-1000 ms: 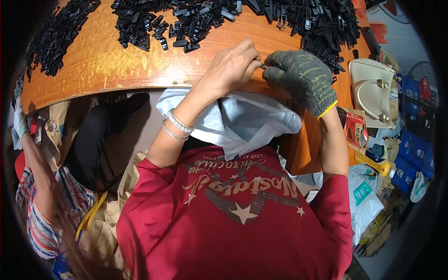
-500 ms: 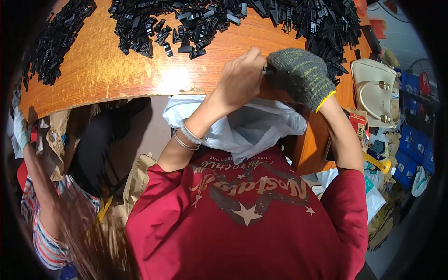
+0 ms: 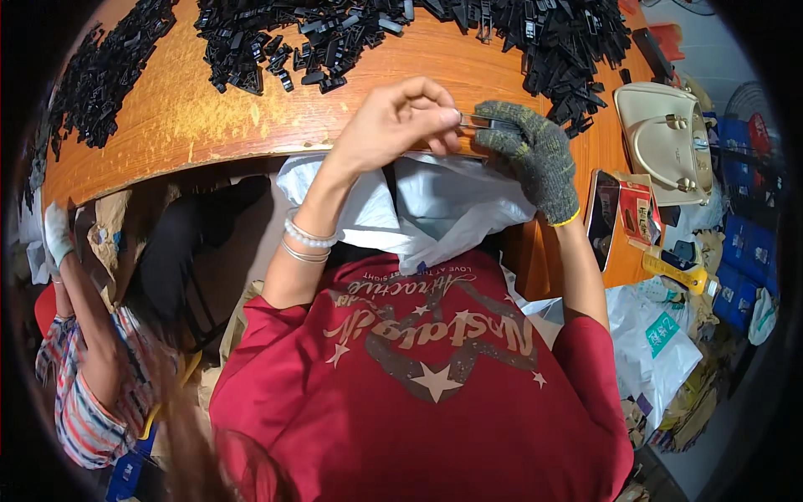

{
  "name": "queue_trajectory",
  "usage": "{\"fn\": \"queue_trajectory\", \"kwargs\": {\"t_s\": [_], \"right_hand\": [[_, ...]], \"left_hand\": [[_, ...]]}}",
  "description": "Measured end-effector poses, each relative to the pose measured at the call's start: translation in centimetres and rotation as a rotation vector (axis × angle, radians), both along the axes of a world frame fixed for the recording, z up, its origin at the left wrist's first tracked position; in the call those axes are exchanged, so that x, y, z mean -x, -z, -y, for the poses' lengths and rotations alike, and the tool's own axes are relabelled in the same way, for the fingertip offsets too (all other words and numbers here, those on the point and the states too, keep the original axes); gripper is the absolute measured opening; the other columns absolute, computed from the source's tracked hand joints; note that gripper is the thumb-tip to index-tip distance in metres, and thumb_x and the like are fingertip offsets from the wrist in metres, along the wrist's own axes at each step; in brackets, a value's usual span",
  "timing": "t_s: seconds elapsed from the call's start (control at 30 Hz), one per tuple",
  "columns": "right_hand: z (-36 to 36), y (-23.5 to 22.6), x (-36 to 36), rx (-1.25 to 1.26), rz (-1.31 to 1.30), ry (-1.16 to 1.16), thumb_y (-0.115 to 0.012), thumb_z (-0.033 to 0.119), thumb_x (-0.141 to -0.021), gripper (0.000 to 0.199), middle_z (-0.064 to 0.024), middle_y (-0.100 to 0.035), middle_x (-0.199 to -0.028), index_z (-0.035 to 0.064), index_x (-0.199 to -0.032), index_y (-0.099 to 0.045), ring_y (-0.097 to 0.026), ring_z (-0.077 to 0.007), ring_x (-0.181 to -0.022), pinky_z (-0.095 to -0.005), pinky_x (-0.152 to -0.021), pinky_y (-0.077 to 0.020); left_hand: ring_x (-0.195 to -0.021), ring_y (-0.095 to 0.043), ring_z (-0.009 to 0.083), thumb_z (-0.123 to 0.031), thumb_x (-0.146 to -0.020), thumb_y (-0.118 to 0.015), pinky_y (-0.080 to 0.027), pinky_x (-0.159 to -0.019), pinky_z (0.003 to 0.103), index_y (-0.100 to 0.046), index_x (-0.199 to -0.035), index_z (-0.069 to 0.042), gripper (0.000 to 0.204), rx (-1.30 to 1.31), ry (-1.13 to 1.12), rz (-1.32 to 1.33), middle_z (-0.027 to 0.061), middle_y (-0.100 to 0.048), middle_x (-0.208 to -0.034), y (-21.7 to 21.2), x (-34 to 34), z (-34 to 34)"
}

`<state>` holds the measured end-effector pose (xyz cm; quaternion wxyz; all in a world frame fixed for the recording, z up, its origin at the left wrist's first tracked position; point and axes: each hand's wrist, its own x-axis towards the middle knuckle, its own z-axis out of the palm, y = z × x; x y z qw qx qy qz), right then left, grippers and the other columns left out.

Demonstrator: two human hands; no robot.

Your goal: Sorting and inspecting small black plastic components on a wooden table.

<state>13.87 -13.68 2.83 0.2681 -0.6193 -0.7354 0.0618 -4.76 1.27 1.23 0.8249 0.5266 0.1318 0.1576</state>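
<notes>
My left hand [image 3: 400, 124], bare with bracelets on the wrist, is closed in a pinch at the left end of a small, narrow dark piece [image 3: 478, 124]. My right hand [image 3: 539, 155] wears a grey knitted glove with a yellow cuff and grips the other end of that piece between thumb and fingers. The piece looks like the black plastic parts on the table, but its exact kind is hard to make out. Both hands are above the table's near edge. Below them a white plastic bag [image 3: 460, 209] hangs with its mouth spread.
Heaps of black plastic parts [image 3: 569, 50] lie along the far side of the wooden table [image 3: 201, 117]. A cream handbag [image 3: 665, 151] and a red box [image 3: 631, 213] are at the right. Another person's gloved hand [image 3: 58, 234] is at the left edge.
My hands have drawn slightly apart, showing the dark piece between them. The fingers of my left hand have loosened from a fist into a pinch. The view has shifted a little.
</notes>
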Motion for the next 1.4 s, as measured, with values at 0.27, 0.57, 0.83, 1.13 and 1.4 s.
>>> {"fn": "queue_trajectory", "kwargs": {"t_s": [0.27, 0.57, 0.83, 1.13, 1.4], "right_hand": [[0.9, -0.4, 2.1, 0.263, -0.564, 0.211, -0.067, 0.002, -0.077, 0.039, -0.0107, -0.066, -0.107, 0.0068, -0.115, -0.064, -0.064, -0.0246, -0.090, -0.0332, -0.076, -0.0525], [2.8, 0.2, 2.2, 0.390, -0.970, 0.057, -0.069, 0.010, -0.082, 0.039, -0.0128, -0.068, -0.100, 0.0038, -0.119, -0.061, -0.067, -0.0215, -0.085, -0.0325, -0.076, -0.0519], [4.3, -1.4, 2.0, 0.528, -0.943, 0.193, -0.068, 0.010, -0.083, 0.032, -0.0122, -0.070, -0.094, 0.0028, -0.114, -0.064, -0.067, -0.0195, -0.084, -0.0312, -0.075, -0.0526], [4.1, -1.0, 0.1, 0.392, -0.865, 0.437, -0.054, 0.013, -0.091, 0.029, -0.0062, -0.067, -0.089, -0.0015, -0.116, -0.062, -0.064, -0.0092, -0.070, -0.0240, -0.057, -0.0517], [0.0, 0.3, 0.6, 0.364, -1.429, 0.507, -0.062, 0.013, -0.084, 0.032, -0.0106, -0.068, -0.095, 0.0000, -0.114, -0.062, -0.067, -0.0181, -0.079, -0.0267, -0.060, -0.0524]], "left_hand": [[-0.053, -0.063, 0.0136, -0.007, -0.089, -0.065, -0.050, -0.047, 0.023, -0.058, -0.092, 0.005, 0.014, -0.033, -0.045, -0.092, 0.0091, -0.064, -0.071, -0.3, -0.9, 1.9], [-0.045, -0.052, 0.0108, -0.028, -0.083, -0.073, -0.041, -0.045, 0.029, -0.057, -0.065, 0.001, 0.037, -0.753, -0.111, -0.325, 0.0068, -0.056, -0.052, 0.2, -3.0, 0.5], [-0.068, -0.066, 0.0391, -0.028, -0.078, -0.074, -0.051, -0.060, 0.045, -0.065, -0.072, 0.007, 0.037, -1.160, -0.204, -0.305, 0.0265, -0.062, -0.068, 1.3, -14.3, 1.9], [-0.057, -0.062, 0.0356, -0.019, -0.078, -0.071, -0.049, -0.058, 0.044, -0.061, -0.062, 0.007, 0.032, -0.929, -0.266, -0.424, 0.0240, -0.057, -0.057, 1.8, -11.9, 0.5], [-0.042, -0.053, 0.0100, -0.015, -0.089, -0.066, -0.041, -0.039, 0.024, -0.058, -0.074, 0.002, 0.023, -0.171, -0.248, -0.299, 0.0057, -0.059, -0.057, 1.2, -6.7, 0.7]]}}
